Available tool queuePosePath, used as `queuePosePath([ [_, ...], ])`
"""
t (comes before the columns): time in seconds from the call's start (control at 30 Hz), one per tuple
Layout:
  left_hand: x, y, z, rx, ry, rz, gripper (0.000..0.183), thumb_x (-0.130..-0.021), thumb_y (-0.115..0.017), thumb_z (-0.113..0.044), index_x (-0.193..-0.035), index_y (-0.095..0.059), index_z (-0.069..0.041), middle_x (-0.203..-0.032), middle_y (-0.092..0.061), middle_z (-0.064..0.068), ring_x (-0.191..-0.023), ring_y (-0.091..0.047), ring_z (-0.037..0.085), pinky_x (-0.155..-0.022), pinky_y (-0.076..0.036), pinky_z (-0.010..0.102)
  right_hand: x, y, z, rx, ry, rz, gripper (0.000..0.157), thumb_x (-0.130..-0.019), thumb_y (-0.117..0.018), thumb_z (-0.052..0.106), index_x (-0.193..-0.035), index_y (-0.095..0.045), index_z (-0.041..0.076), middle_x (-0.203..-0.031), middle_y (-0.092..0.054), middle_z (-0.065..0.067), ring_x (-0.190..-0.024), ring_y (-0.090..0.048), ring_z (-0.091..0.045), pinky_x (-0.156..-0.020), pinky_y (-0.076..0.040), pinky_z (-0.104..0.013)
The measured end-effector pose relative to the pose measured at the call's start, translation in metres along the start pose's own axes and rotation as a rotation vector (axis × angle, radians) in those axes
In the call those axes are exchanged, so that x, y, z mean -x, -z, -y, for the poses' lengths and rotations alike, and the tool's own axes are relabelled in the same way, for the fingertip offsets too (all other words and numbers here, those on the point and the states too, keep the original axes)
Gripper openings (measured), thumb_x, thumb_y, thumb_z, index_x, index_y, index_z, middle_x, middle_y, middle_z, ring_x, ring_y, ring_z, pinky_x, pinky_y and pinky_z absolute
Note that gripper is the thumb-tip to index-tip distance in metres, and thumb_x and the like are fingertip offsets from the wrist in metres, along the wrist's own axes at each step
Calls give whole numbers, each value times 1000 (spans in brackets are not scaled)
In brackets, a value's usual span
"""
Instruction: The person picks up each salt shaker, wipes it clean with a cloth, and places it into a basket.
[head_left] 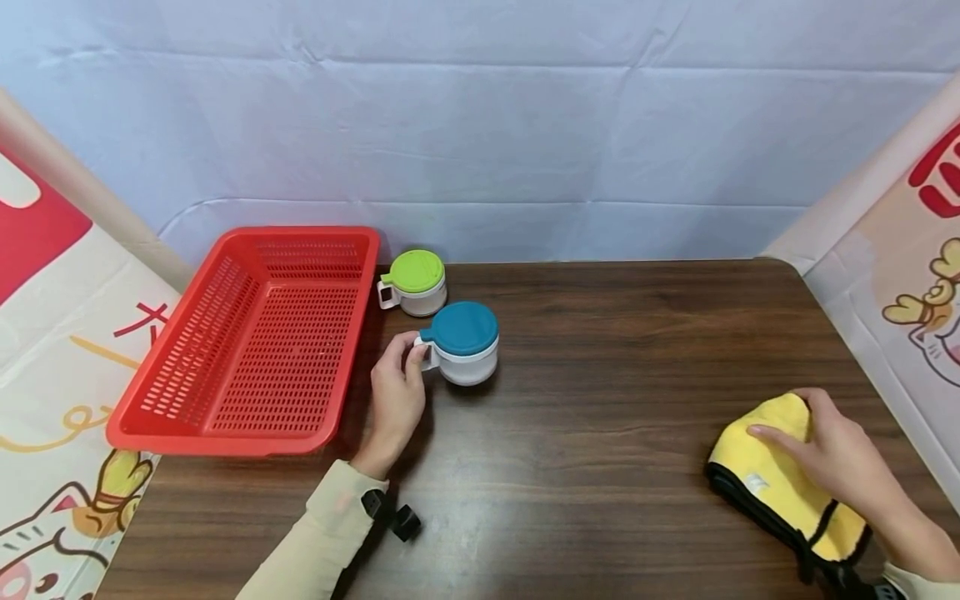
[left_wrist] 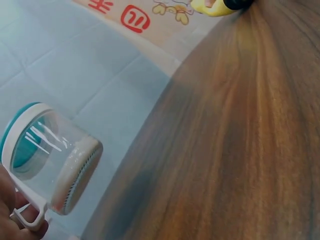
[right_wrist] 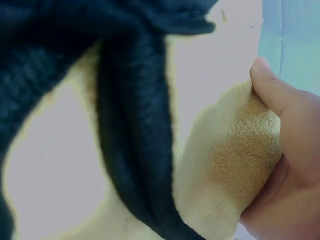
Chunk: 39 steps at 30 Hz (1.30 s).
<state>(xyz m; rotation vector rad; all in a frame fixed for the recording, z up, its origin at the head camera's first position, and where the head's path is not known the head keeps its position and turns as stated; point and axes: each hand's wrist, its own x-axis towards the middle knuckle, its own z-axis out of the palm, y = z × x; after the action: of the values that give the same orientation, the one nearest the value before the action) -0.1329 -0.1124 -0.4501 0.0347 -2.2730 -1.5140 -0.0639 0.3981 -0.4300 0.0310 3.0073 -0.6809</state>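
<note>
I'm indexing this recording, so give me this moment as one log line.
left hand: holds blue-lidded jar by handle | right hand: grips yellow cloth | green-lidded jar: beside red basket

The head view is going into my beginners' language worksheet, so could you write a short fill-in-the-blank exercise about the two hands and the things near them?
1. The left hand holds the teal-lidded jar by its ____.
2. The right hand grips a black-edged cloth whose main colour is ____.
3. In the picture, the lime-lidded jar stands just to the ____ of the red perforated basket.

Missing words: handle; yellow; right.
</note>
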Motion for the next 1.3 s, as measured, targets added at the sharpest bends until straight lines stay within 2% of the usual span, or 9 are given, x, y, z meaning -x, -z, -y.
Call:
queuePosePath([
  [0.1,-2,-2,-4,-1,-9,3,14,-102,-61,-10,-110,-68,-1,-100,-70,11,-89,-61,22,-79,-52,35,0,-1,10,-17,44,-4,78,-96,-73,33,-135,-32,-21,-86,-58,-28,-64,-58,-29,-51,-43,-35],
  [0.23,-4,-5,-10,7,-32,1,14,-101,-63,-8,-110,-69,-1,-100,-71,12,-88,-61,22,-78,-51,34,-1,-1,27,-36,121,-37,68,-98,-72,29,-136,-35,-14,-72,-51,-9,-51,-43,-12,-45,-35,-28],
  [0.33,-6,-7,-14,23,-38,0,13,-101,-63,-8,-110,-69,-1,-100,-71,12,-87,-61,21,-77,-51,34,-4,0,41,-43,190,-61,63,-98,-72,25,-136,-37,-11,-68,-47,-4,-48,-38,-7,-44,-33,-27],
  [0.43,-8,-9,-18,36,-35,-1,14,-101,-63,-8,-110,-69,0,-100,-71,12,-87,-61,21,-77,-51,32,-8,0,56,-51,255,-72,60,-96,-73,22,-135,-40,-9,-71,-49,-3,-50,-40,-4,-44,-34,-27],
  [0.77,-10,-14,-27,61,-34,-2,15,-101,-63,-8,-110,-69,1,-101,-71,13,-89,-62,23,-79,-51,34,-19,-2,102,-31,432,-61,58,-88,-81,17,-131,-47,-1,-78,-52,1,-60,-41,-2,-48,-37,-25],
  [0.93,-10,-15,-30,72,-39,-1,15,-100,-63,-8,-110,-69,1,-102,-71,13,-89,-61,23,-79,-50,33,-19,-4,118,-38,481,-54,57,-85,-84,17,-128,-50,2,-81,-53,3,-64,-42,-3,-51,-38,-24],
  [1.1,-9,-16,-31,80,-38,2,14,-100,-63,-8,-110,-69,1,-103,-71,14,-90,-61,23,-79,-51,34,-22,-7,131,-25,522,-32,57,-84,-85,19,-127,-52,4,-77,-50,7,-63,-40,-4,-52,-38,-23],
  [1.3,-10,-17,-32,90,-34,5,14,-100,-64,-8,-110,-68,1,-104,-72,13,-91,-62,23,-80,-53,36,-24,-10,142,7,543,-22,56,-83,-86,26,-126,-55,9,-75,-47,12,-65,-40,-4,-55,-37,-24],
])
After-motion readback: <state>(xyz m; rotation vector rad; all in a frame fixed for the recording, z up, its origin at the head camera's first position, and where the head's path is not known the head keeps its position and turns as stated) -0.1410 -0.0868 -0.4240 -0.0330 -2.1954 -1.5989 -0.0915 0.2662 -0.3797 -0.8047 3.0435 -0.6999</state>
